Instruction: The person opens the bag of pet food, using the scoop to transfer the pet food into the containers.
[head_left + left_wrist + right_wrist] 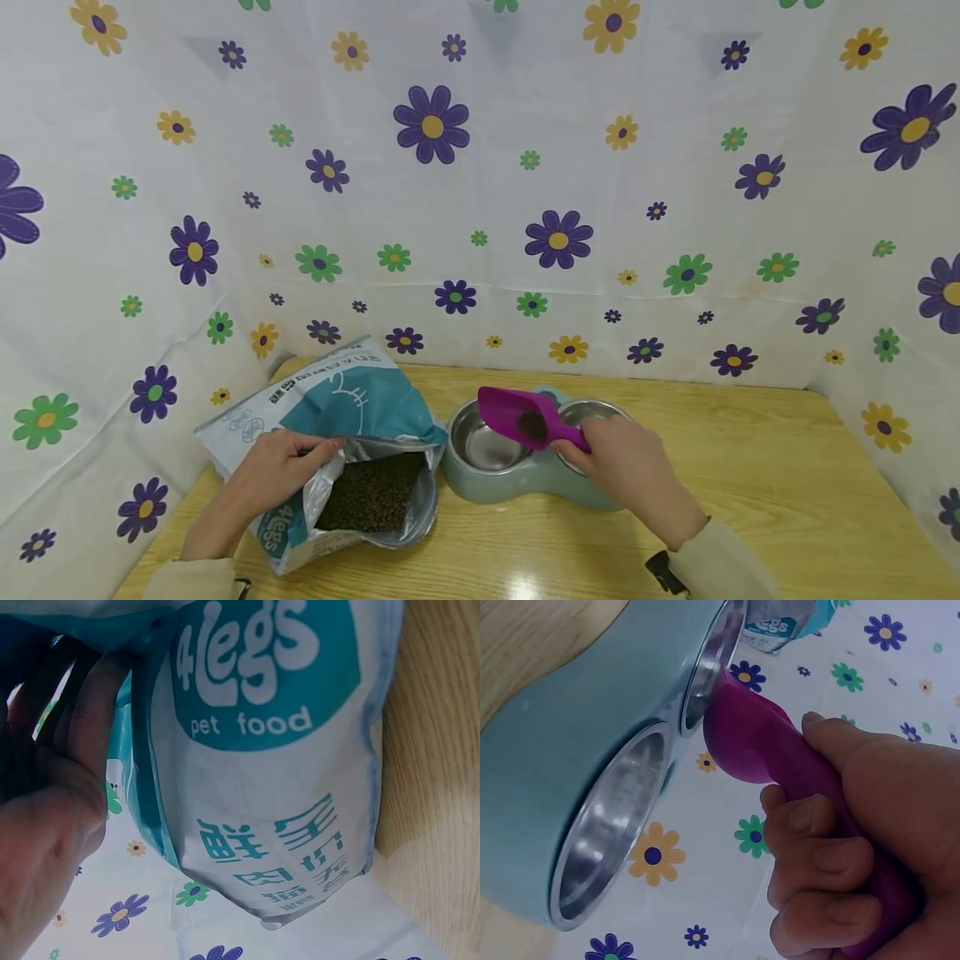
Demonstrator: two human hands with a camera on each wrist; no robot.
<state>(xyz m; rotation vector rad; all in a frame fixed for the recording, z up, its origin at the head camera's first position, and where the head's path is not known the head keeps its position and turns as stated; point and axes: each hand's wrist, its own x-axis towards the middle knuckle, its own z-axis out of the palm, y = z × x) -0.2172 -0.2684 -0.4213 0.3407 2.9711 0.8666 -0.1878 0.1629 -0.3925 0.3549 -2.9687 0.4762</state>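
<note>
My right hand (626, 462) grips the handle of a magenta scoop (498, 412), fingers curled round it in the right wrist view. A small heap of brown kibble (532, 427) lies in the scoop, toward its handle. The scoop is over a pale blue-green double pet bowl (483, 487), its mouth toward the left steel bowl (491, 446). At the left, my left hand (273, 471) holds the upper edge of a white and teal pet food bag (262, 780). The bag lies with its mouth gaping, showing much kibble (372, 496) inside.
The right steel bowl (615, 825) shows a shiny bare bottom in the right wrist view. Bag and bowl stand side by side on a wood-grain table (750, 483). A white flower-print cloth (495, 192) rises behind and at both sides.
</note>
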